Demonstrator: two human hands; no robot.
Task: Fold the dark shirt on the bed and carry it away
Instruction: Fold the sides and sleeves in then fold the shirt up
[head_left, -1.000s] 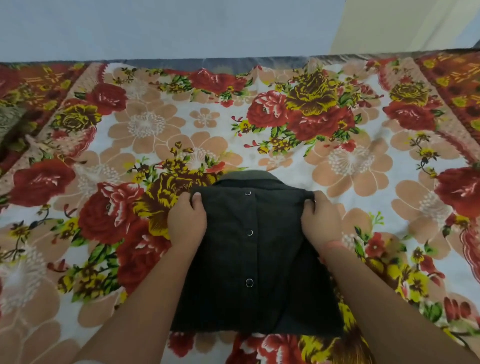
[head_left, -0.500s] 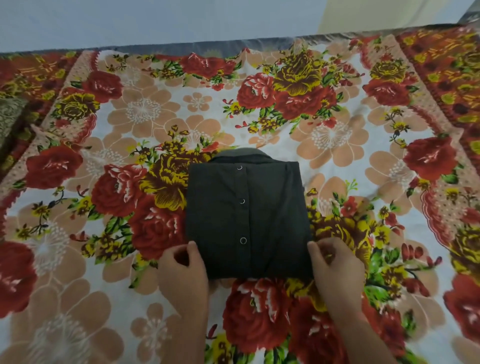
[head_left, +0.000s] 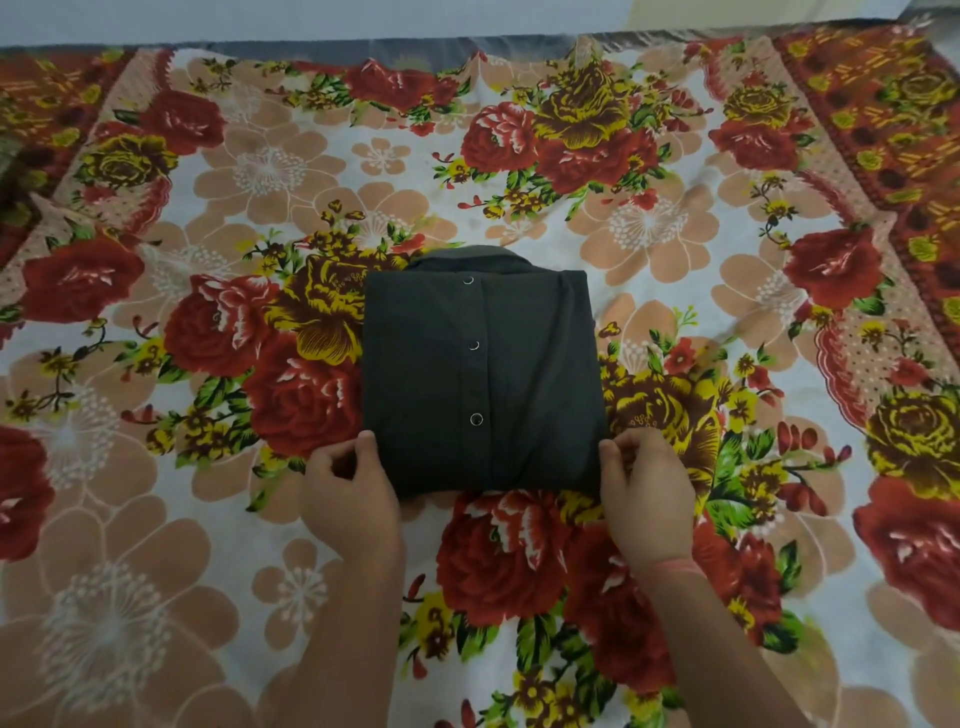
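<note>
Just changed: a second ago both hands were up at the collar end, laying the last fold down; they have since come back to the near edge, and the view has pulled back with them.
Shirt: the dark shirt (head_left: 483, 374) lies in the middle of the floral bedsheet (head_left: 260, 171) as a compact rectangle, with the collar (head_left: 467, 257) peeking out at the far edge and three snaps (head_left: 474, 345) running down the front.
Left hand: the left hand (head_left: 348, 493) sits at the near left corner, fingers curled and the thumb tip touching the cloth edge. I cannot tell whether any fabric is actually pinched.
Right hand: the right hand (head_left: 647, 493) mirrors it at the near right corner, curled, thumb against the edge. Its grip is equally unclear from here.
Lift: none yet; the bundle lies flat on the sheet.
Meaning for the task: the folding looks finished to me, and the hands seem placed to slide under and pick it up.
Watch for: a loose grab at the corners could let the layers spill open.
</note>
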